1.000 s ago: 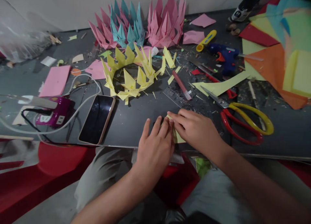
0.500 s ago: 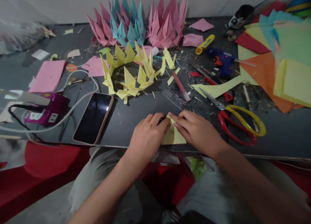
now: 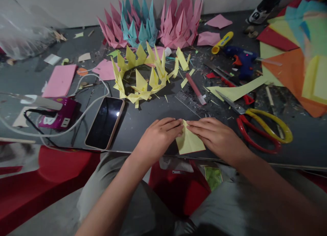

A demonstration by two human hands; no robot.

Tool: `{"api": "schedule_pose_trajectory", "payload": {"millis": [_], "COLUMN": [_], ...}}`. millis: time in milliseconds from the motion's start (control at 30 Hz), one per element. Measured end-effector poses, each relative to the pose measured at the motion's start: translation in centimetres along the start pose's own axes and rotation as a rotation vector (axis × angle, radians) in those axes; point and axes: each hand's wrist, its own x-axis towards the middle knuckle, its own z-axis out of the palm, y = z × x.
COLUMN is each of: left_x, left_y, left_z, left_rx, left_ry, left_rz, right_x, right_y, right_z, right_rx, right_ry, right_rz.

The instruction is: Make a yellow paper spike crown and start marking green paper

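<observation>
A small piece of yellow paper (image 3: 190, 142) lies at the table's near edge, with a crease running down it and its upper part narrowed by folds. My left hand (image 3: 163, 132) is closed on its upper left edge, fingers together. From the other side, the closed fingers of my right hand (image 3: 216, 133) press the upper right edge, close to the left fingertips. The paper's top is partly hidden by both hands. Just beyond stands a ring of folded yellow paper points (image 3: 140, 80). Large scissors (image 3: 255, 121) with red and yellow handles lie right of my right hand.
A phone (image 3: 105, 123) and a purple power adapter (image 3: 60, 115) with cables lie left. Pink paper crowns (image 3: 180, 24) and a blue one (image 3: 138, 31) stand at the back. A blue glue gun (image 3: 241, 60), red-handled scissors (image 3: 230, 84) and coloured sheets (image 3: 286, 67) are right.
My fingers have shifted on the yellow paper, and more of its lower part shows between my hands. The view has swung slightly left.
</observation>
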Motion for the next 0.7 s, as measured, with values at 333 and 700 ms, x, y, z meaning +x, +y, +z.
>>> {"api": "schedule_pose_trajectory", "payload": {"millis": [333,700], "left_x": [-0.35,-0.35], "left_y": [0.19,0.45], "left_z": [-0.24,-0.19], "left_rx": [0.096,0.136], "left_ry": [-0.052,-0.047], "left_rz": [0.05,0.042], "right_x": [0.07,0.1], "right_y": [-0.03,-0.05], "right_z": [0.0,0.07], "right_rx": [0.013,0.0], "right_ry": [-0.001,0.018], "right_rz": [0.025,0.008]}}
